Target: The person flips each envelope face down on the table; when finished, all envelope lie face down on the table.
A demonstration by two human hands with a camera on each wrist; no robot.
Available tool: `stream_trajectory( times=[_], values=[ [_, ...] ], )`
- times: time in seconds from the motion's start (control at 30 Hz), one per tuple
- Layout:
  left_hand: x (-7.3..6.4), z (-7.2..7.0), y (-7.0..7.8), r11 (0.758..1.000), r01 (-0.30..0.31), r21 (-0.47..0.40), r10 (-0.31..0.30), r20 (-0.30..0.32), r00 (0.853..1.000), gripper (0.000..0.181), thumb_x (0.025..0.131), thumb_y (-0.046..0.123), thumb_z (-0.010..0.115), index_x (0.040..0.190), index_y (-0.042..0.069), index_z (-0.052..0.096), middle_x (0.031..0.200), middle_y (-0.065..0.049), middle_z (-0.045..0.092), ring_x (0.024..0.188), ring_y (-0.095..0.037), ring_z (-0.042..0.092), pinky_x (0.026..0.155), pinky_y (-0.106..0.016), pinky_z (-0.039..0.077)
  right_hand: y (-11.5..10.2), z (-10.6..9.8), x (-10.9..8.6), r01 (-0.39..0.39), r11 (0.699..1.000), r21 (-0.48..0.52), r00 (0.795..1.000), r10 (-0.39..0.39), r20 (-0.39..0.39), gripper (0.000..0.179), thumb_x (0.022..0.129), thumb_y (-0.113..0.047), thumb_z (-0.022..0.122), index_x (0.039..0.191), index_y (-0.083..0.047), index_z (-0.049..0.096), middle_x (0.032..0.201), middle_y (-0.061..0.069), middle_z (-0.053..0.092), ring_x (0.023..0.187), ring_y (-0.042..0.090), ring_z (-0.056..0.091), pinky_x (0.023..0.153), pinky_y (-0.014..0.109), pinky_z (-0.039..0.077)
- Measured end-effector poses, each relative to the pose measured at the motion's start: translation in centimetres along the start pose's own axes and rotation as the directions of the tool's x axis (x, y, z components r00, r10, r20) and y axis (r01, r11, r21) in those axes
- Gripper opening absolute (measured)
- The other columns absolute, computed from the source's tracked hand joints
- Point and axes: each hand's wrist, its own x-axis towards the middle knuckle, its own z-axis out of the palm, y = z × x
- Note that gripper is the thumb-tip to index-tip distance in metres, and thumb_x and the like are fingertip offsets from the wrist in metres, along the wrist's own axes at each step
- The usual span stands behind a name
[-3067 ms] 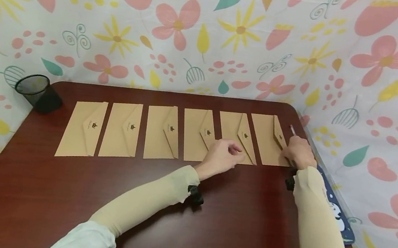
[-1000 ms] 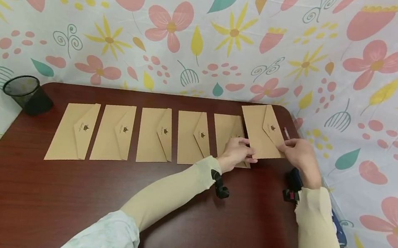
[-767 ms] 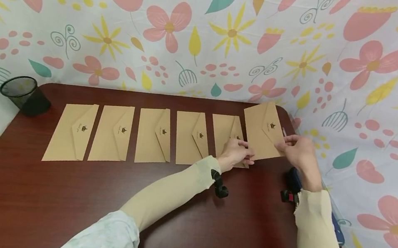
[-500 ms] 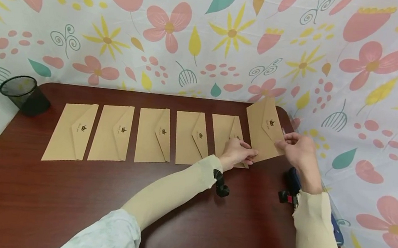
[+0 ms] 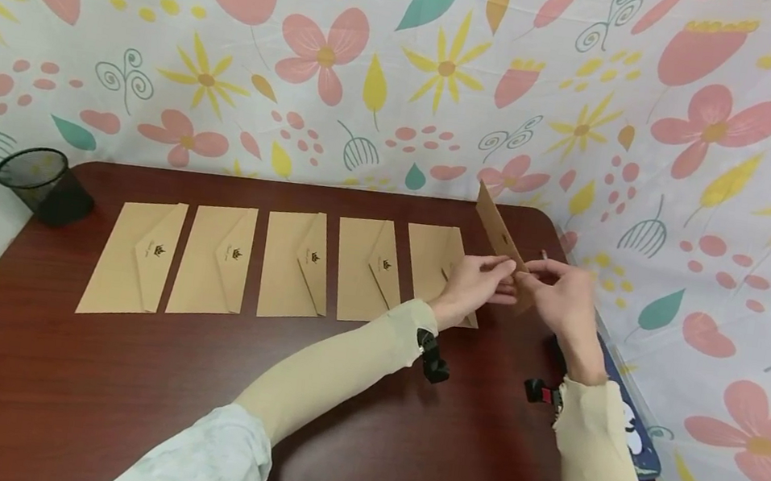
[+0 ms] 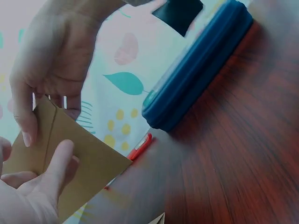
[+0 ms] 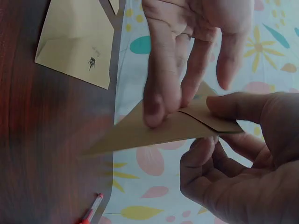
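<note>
A kraft-paper envelope (image 5: 499,225) is lifted off the table's right side and tilted nearly edge-on to the head view. My right hand (image 5: 563,300) pinches its edge, with thumb on one face and fingers on the other in the right wrist view. My left hand (image 5: 473,286) has fingers against the flap side; its thumb (image 7: 230,60) stands off from the paper in that view. The flap (image 7: 201,116) looks closed, its crown print mostly covered. Partly under my left hand lies another kraft envelope (image 5: 434,251), nearest in the row.
Several matching envelopes (image 5: 294,265) lie in a row leftwards, flaps up. A black mesh pen cup (image 5: 45,183) stands at the far left. A red-ended pen (image 6: 142,147) and a dark blue pencil case (image 6: 198,63) lie along the right edge, beside the patterned curtain (image 5: 737,238).
The rightmost envelope has risen from the table in my right hand and turned from face-up to nearly edge-on. My left hand has moved right, from the neighbouring envelope to its flap side.
</note>
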Motion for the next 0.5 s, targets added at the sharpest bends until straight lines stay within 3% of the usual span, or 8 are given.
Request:
stream_trajectory(
  times=[0.2,0.37,0.5],
  values=[
    [0.3,-0.4,-0.1,0.997,0.000,-0.076,-0.002,-0.024,1.000,0.035,0.109,0.022,0.067,0.133,-0.004,0.072,0.110,-0.018,0.080,0.112,-0.044,0.079,0.086,-0.037,0.068,0.3,0.8,-0.2,0.043,0.998,-0.039,0.997,-0.040,0.068,0.026,0.100,-0.018,0.077,0.119,-0.001,0.082,0.108,0.025,0.081,0.072,0.003,0.063,0.064,0.019,0.050],
    [0.4,-0.4,-0.3,0.999,0.014,-0.038,-0.018,-0.117,0.993,0.026,0.106,0.020,0.072,0.123,0.001,0.074,0.105,-0.014,0.081,0.098,-0.033,0.083,0.083,-0.035,0.068,0.3,1.5,-0.2,0.060,0.995,-0.082,0.996,-0.055,0.063,0.026,0.096,-0.016,0.082,0.118,-0.002,0.082,0.104,0.021,0.082,0.081,0.010,0.068,0.068,0.016,0.049],
    [0.5,-0.1,-0.4,0.998,0.034,0.045,-0.024,-0.199,0.980,0.018,0.104,0.012,0.070,0.115,0.000,0.077,0.096,-0.013,0.081,0.083,-0.021,0.080,0.079,-0.034,0.068,0.2,1.9,-0.2,0.066,0.994,-0.088,0.994,-0.059,0.087,0.025,0.095,-0.015,0.083,0.114,0.000,0.082,0.101,0.021,0.082,0.079,0.009,0.070,0.067,0.013,0.049]
  ],
)
